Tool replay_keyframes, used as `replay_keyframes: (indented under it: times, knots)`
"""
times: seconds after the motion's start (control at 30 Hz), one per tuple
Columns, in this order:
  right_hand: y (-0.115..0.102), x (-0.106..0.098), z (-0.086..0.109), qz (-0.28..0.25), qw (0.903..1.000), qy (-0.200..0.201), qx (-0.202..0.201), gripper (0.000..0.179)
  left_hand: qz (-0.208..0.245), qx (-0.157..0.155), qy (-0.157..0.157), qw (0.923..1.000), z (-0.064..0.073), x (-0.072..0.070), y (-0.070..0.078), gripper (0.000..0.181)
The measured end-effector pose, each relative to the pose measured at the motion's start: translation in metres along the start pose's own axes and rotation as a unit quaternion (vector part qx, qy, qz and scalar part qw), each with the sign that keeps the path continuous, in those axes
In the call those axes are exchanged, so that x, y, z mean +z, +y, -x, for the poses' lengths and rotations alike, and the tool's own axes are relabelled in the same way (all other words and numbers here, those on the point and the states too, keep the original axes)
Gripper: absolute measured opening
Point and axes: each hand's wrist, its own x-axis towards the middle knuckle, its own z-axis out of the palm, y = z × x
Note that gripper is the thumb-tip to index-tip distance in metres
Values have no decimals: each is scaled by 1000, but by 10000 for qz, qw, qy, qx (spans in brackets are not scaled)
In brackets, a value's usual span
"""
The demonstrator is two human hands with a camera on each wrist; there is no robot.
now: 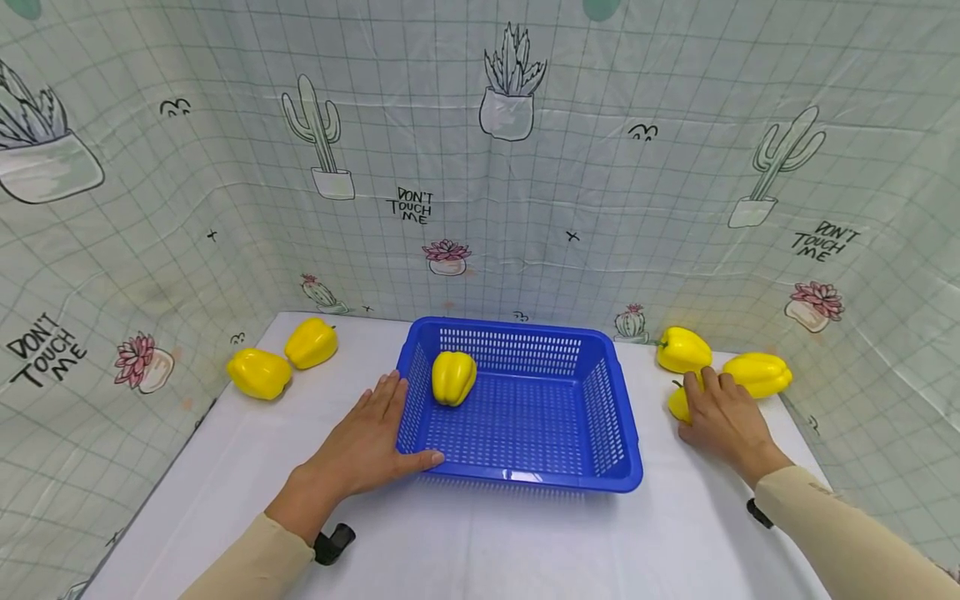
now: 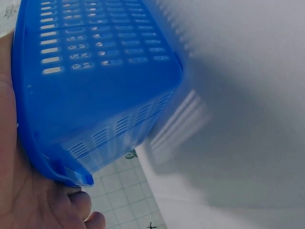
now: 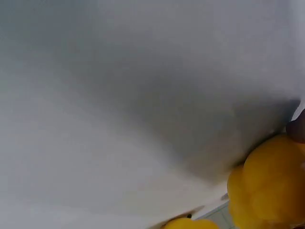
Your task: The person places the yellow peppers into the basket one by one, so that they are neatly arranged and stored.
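My left hand (image 1: 360,446) rests with straight fingers against the left rim of a blue plastic basket (image 1: 525,477), its thumb lying over the front rim. The left wrist view shows this hand (image 2: 28,191) at the corner of the perforated basket (image 2: 109,90). Inside the basket, toward the left, sits one yellow bell pepper (image 1: 453,377). On the right, my right hand (image 1: 723,417) grips another yellow bell pepper (image 1: 678,406) from above, fingers curled over it and hiding most of it. That bell pepper (image 3: 269,183) also shows in the right wrist view.
Two yellow bell peppers, one at the back (image 1: 684,349) and one farther right (image 1: 759,375), lie close to my right hand. Two more, (image 1: 258,373) and its neighbour pepper (image 1: 311,342), lie at the left. A patterned cloth wall (image 1: 517,192) encloses the white table (image 1: 480,550).
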Motion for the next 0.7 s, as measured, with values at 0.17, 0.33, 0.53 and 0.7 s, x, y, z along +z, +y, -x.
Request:
replay_keyframes:
  times: [0.17,0.33,0.53,0.7]
  knots:
    - [-18,-4,-4,-307,9988,107,364,68,-14,23,18,10000,0,0,0,129]
    - [-28,-8,-5,-257,9982,226,485,73,2,28,14,10000,1,0,0,129]
    - [-32,-17,-5,-778,9915,-445,946,88,40,11,-4,10000,1,0,0,129]
    - [-27,-28,-2,-888,9888,-848,845,107,20,9,-24,10000,1,0,0,130]
